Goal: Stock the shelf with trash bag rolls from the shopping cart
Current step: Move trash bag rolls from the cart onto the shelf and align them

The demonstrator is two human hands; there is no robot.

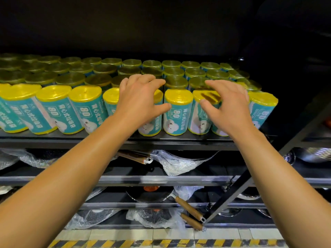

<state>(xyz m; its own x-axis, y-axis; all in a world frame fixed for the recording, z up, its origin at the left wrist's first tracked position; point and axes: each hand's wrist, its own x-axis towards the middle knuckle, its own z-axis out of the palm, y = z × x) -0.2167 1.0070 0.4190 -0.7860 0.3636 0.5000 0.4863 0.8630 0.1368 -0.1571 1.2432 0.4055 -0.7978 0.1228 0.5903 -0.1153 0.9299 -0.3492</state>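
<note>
Several rows of trash bag rolls [177, 111], teal labels with yellow tops, stand upright on the top black shelf [107, 138]. My left hand [141, 102] hovers with spread, relaxed fingers over a front-row roll [150, 124]; its thumb lies by the neighbouring roll. My right hand [229, 108] is spread above another front-row roll [219, 130], which it mostly hides. Its fingers cast a shadow on the yellow top of the roll [202, 113] to the left. Neither hand closes round anything. The shopping cart is out of view.
Lower shelves hold pans wrapped in bubble wrap [179, 163] with wooden handles [188, 206] sticking out. A slanted black frame bar [236, 187] crosses at the right. Tiled floor with yellow-black hazard tape [161, 243] runs below.
</note>
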